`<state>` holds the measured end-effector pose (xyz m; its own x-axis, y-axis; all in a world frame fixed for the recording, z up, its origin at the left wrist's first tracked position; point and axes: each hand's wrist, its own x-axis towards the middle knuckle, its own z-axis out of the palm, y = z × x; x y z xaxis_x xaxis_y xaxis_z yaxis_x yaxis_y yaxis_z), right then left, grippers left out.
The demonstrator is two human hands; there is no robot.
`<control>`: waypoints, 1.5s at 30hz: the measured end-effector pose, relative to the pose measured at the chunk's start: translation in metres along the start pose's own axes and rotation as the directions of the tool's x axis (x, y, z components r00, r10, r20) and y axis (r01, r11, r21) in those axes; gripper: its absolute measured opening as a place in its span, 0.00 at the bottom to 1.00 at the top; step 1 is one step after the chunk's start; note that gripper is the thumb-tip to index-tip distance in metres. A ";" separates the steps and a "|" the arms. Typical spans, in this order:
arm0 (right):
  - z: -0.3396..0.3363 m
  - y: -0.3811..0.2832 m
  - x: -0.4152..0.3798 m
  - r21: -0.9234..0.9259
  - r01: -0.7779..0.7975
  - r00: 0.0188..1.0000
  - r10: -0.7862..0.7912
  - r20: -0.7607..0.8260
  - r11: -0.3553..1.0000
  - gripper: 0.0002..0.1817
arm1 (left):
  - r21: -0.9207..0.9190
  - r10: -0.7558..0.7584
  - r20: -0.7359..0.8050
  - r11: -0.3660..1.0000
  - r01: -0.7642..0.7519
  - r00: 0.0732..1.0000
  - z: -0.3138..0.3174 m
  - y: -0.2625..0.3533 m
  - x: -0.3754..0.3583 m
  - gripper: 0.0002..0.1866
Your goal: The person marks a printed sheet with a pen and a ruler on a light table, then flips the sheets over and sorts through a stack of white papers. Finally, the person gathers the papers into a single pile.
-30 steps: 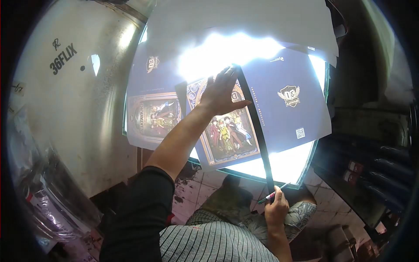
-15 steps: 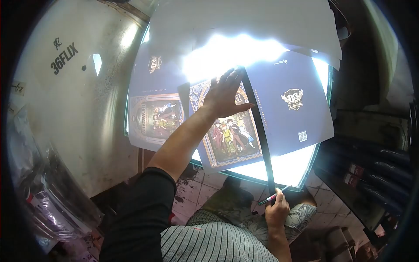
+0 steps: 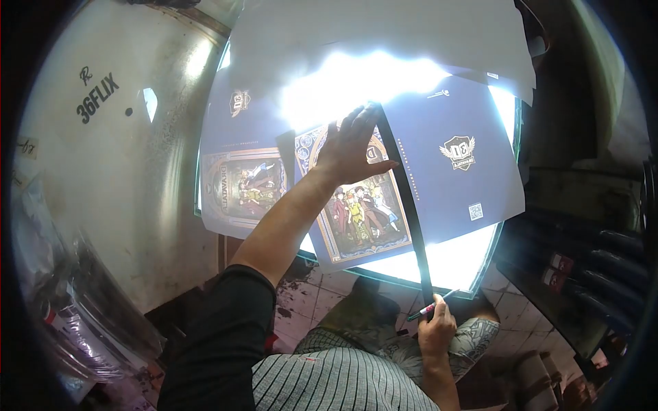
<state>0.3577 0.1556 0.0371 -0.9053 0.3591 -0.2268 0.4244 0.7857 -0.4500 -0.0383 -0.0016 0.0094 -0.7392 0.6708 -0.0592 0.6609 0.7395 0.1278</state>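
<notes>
My left hand [image 3: 351, 145] lies flat, fingers spread, on a dark blue printed sheet [image 3: 439, 178] with a colourful figure picture and a winged crest. The sheet rests on a bright light table [image 3: 452, 264]. A long dark ruler [image 3: 406, 198] runs along the sheet from beside my left fingertips down to the table's near edge. My right hand [image 3: 436, 327] sits at the ruler's lower end, closed around a pen [image 3: 426, 309] with a green and pink barrel. A second printed sheet [image 3: 240, 171] lies partly under the first, to the left.
Large white paper [image 3: 384, 27] covers the far end of the light table. A big grey curved panel marked 36FLIX [image 3: 103, 137] stands at the left. Plastic-wrapped items [image 3: 75, 322] lie low left. Dark machinery [image 3: 589, 253] fills the right side. Stained floor tiles [image 3: 308, 288] show below the table.
Nearly nothing has moved. My left hand stays pressed on the sheet and my right hand keeps the pen at the ruler's lower end; the view has shifted slightly.
</notes>
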 end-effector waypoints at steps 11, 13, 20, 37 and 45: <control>-0.004 -0.002 0.002 0.003 0.010 1.000 -0.010 -0.026 1.000 0.22 | -0.154 0.018 0.010 0.988 -0.017 1.000 -0.008 0.003 0.003 0.67; -0.005 0.001 -0.001 -0.001 -0.020 1.000 0.020 0.016 1.000 0.23 | -0.165 0.004 0.029 0.986 0.001 1.000 -0.007 0.006 0.005 0.68; -0.006 0.002 -0.002 -0.017 -0.004 1.000 0.004 -0.004 1.000 0.26 | -0.181 0.002 0.127 0.983 0.021 0.992 -0.016 0.012 0.009 0.69; -0.006 0.009 -0.004 0.000 0.013 0.999 -0.013 -0.031 1.000 0.27 | -0.164 -0.015 0.179 0.985 0.045 0.984 -0.020 0.016 0.011 0.70; -0.006 0.010 -0.005 -0.039 0.025 1.000 -0.026 -0.013 0.999 0.31 | -0.162 -0.041 0.217 0.984 0.077 0.975 -0.024 0.018 0.012 0.70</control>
<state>0.3660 0.1651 0.0391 -0.9162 0.3451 -0.2037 0.4003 0.8135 -0.4219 -0.0382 0.0181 0.0344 -0.7199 0.6361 -0.2778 0.5718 0.7704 0.2820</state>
